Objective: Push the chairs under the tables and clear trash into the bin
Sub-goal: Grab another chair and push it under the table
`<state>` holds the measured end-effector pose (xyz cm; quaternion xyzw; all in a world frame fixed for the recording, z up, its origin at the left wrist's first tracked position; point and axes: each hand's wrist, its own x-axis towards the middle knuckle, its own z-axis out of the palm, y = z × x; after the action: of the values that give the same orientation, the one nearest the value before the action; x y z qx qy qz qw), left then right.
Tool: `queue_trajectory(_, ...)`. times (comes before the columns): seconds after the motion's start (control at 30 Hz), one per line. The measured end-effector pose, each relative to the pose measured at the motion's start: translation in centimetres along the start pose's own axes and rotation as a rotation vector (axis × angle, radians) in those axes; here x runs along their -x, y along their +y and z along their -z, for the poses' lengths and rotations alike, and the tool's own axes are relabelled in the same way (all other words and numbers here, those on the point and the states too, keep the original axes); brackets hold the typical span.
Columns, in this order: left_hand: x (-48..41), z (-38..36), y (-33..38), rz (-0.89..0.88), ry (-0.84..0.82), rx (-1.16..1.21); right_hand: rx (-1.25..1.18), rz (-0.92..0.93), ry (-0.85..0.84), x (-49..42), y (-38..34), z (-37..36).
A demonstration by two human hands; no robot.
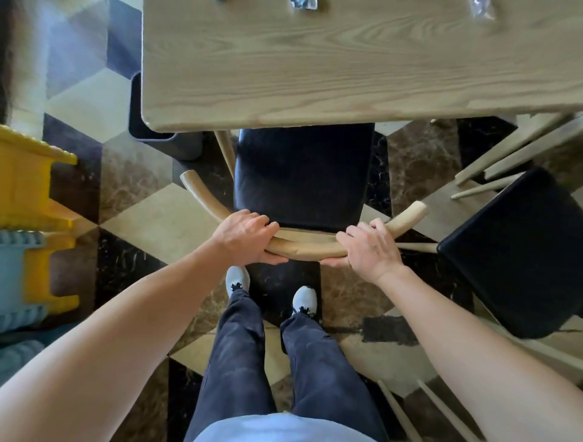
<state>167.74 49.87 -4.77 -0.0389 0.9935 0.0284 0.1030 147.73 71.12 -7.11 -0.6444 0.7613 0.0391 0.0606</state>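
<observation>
Both hands on chair (299, 176) at table's (315, 72) near edge. L hand (244, 235) wraps the curved wood back rail (309, 249): fingers curled over top, thumb underneath, tight grip. R hand (370, 249) same on the rail's other side, fingers over the front, thumb below, palm pressed on the wood. Hands apart, bare rail between them.

Black seat's front edge sits just under table's near edge; most of the seat is still out from under the table.

Dark bin (138, 126) at table's near-left corner, partly under the top. Crumpled clear wrappers (303, 3) lie on table's far part, cut off by frame top. 2nd chair (517, 252), black seat, stands off table's near-right corner, fully out from under it. Yellow and blue stools (28, 176) well left of table.
</observation>
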Motion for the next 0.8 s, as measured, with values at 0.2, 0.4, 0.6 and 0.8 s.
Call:
queue_trajectory(0.2, -0.8, -0.7, -1.2, 0.07, 0.027, 0.011, 0.009, 0.046, 0.028, -2.7, 1.5, -0.3)
queue_trajectory(0.4, -2.2, -0.7, -1.5, 0.072, 0.046, 0.062, 0.029, 0.091, -0.025, -3.7, 3.5, 0.1)
queue_trajectory(0.6, -3.0, -0.9, -3.4, -0.004, 0.064, 0.095, -0.008, 0.08, 0.044, -4.8, 3.7, -0.2)
queue_trajectory(0.8, -3.2, -1.5, -3.6, -0.017, 0.127, 0.111, -0.025, 0.109, 0.046, -5.0, 4.2, -0.4)
